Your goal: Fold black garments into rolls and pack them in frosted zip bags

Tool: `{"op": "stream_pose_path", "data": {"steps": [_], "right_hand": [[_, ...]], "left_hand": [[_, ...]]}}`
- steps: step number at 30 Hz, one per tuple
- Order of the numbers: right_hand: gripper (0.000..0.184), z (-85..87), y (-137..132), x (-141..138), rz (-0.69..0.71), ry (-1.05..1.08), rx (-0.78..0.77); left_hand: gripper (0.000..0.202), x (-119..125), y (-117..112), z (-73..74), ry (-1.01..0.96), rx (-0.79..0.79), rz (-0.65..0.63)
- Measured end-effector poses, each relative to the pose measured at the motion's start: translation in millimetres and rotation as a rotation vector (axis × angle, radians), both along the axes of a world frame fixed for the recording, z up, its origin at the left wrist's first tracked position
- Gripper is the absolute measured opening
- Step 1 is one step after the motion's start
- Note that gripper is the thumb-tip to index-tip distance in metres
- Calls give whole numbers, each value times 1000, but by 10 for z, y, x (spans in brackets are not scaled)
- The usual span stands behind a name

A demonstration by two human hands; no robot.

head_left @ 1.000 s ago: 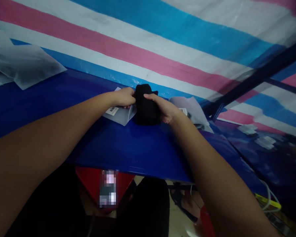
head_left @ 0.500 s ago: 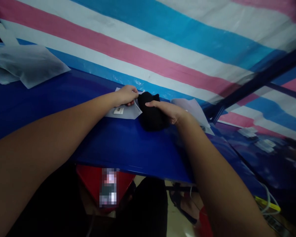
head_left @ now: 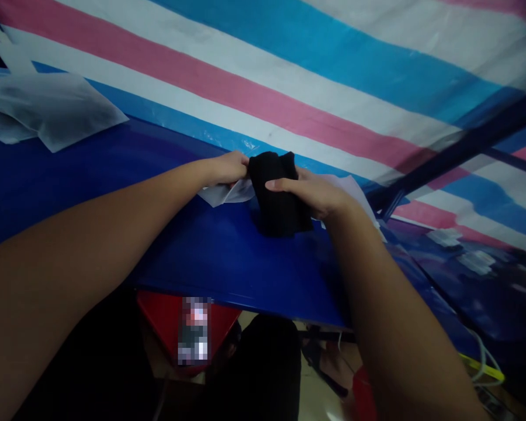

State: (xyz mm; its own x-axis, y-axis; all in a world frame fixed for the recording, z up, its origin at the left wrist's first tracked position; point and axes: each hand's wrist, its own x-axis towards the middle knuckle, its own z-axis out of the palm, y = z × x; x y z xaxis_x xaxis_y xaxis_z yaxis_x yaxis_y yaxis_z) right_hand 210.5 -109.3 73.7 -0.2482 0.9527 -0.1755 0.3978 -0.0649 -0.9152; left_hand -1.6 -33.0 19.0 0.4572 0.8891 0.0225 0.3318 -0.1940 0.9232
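Now gripping a black cloth (head_left: 278, 196) with the right hand (head_left: 315, 193), thumb across its front, low over the blue desk (head_left: 228, 257) by the striped tarp (head_left: 289, 76). Left hand (head_left: 228, 168) pinching the clear bag (head_left: 228, 192) beside it. No readable writing; bag's label, visible half a second ago, now hidden. Cloth lifted higher, bag edge raised against it.

Two hands are at work here, the left hand (head_left: 228, 169) and the right hand (head_left: 318, 193). Between them is one black folded cloth (head_left: 278, 196). I count three pale plastic bags: one (head_left: 228, 193) by the left hand, one (head_left: 350, 190) behind the right, one (head_left: 48, 111) far off to the left. There is one blue worktop (head_left: 210, 257) and one red stool (head_left: 158, 316) under it.
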Motion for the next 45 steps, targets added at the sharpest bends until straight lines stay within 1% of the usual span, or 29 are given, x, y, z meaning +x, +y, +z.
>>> {"op": "stream_pose_path", "data": {"steps": [2, 4, 7, 9, 11, 15, 17, 19, 21, 25, 27, 29, 30, 32, 35, 37, 39, 41, 42, 44, 45], "right_hand": [[67, -11, 17, 8, -17, -4, -79], [60, -32, 38, 23, -34, -11, -161], [50, -56, 57, 41, -50, -39, -266], [48, -60, 54, 41, -64, -69, -294], [51, -53, 45, 34, -61, -79, -292], [65, -31, 29, 23, -31, -103, -275], [77, -26, 23, 25, -37, -134, -253], [86, -30, 21, 28, -46, -164, -215], [83, -44, 25, 29, -46, -153, -172], [56, -83, 42, 25, 10, -79, -91], [45, -96, 49, 24, 47, -116, -32], [38, -102, 54, 27, 74, -148, 24], [38, -105, 57, 31, 79, -146, 35], [44, -114, 71, 43, 71, -99, 23], [53, -147, 112, 61, 21, -12, -39], [50, -178, 148, 73, -25, 17, -58], [47, -207, 184, 88, -66, 26, -64], [48, -224, 214, 111, -112, 28, -69], [49, -228, 226, 124, -137, 33, -71], [49, -228, 245, 147, -199, 46, -56], [48, -228, 254, 155, -224, 52, -43]], "left_hand": [[21, -10, -3, -10, -29, 2, -58], [25, -17, 0, -15, -45, 7, -81], [26, -20, 19, 3, -2, 63, 0], [24, -6, 19, 46, 46, 130, 66], [23, 28, -9, 117, 106, 233, 93], [24, 131, -144, 269, 205, 522, 66], [26, 178, -222, 315, 214, 602, 55], [28, 211, -283, 334, 218, 637, 43], [30, 234, -323, 337, 227, 650, 29], [30, 287, -364, 338, 212, 674, 0], [29, 321, -389, 346, 197, 694, -28], [29, 345, -419, 356, 192, 712, -62], [28, 348, -433, 359, 194, 716, -73], [29, 333, -447, 359, 201, 699, -73], [35, 274, -427, 344, 216, 644, -29], [39, 236, -397, 335, 237, 628, 1], [38, 212, -375, 334, 273, 628, 40], [31, 200, -371, 340, 367, 602, 72], [25, 197, -375, 343, 446, 562, 74], [13, 193, -390, 343, 627, 432, 59], [12, 193, -398, 339, 694, 377, 47]]}}
